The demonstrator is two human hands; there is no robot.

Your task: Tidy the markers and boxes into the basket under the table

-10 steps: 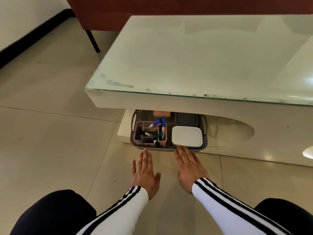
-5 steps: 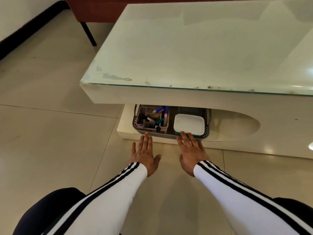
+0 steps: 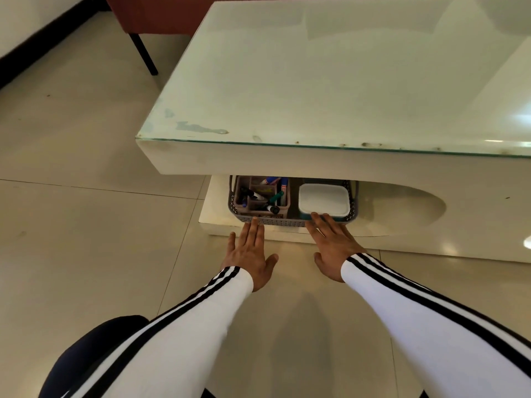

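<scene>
A grey perforated basket sits on the low shelf under the white glass-topped table, its back half hidden by the tabletop. Inside on the left, a brown divided organiser holds several markers. On the right lies a box with a white lid. My left hand is flat, its straight fingertips touching the basket's front wall. My right hand is also flat, fingertips against the basket's front rim below the white box.
The cream tiled floor stretches to the left and under my arms. A dark chair leg and a red-brown seat stand beyond the table's far left corner. My dark-clad knee is at the lower left.
The basket has slid further back under the tabletop, with both flat hands following it forward. More of its rear contents are now hidden.
</scene>
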